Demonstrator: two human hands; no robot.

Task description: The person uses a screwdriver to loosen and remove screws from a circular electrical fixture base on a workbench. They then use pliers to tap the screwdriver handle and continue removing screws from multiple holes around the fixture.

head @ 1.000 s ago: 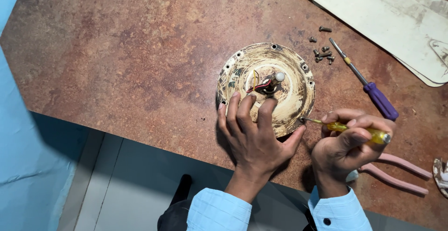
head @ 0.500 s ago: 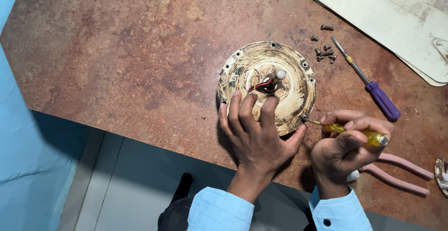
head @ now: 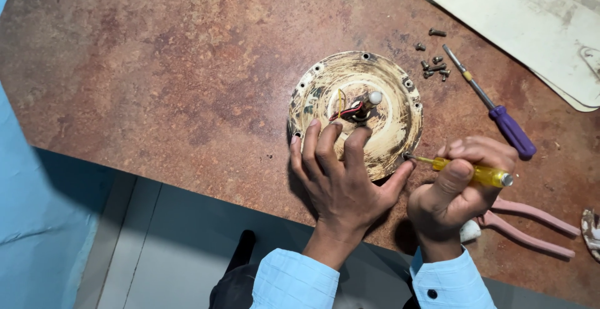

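Note:
A round, worn cream-coloured metal housing (head: 381, 81) lies on the brown table, with a short shaft and red, yellow and black wires at its middle. My left hand (head: 340, 181) presses flat on its near edge, fingers spread over the rim. My right hand (head: 456, 193) grips a yellow-handled screwdriver (head: 469, 171), held nearly level, its tip at a screw on the housing's right near rim.
A purple-handled screwdriver (head: 500, 118) lies to the right of the housing, beside several loose dark screws (head: 432, 65). Pink-handled pliers (head: 531, 224) lie under my right hand. White fan blades (head: 531, 21) lie at the far right. The table edge (head: 187, 178) runs along the near side.
Both hands stay in place on the housing and screwdriver; the view has shifted only slightly.

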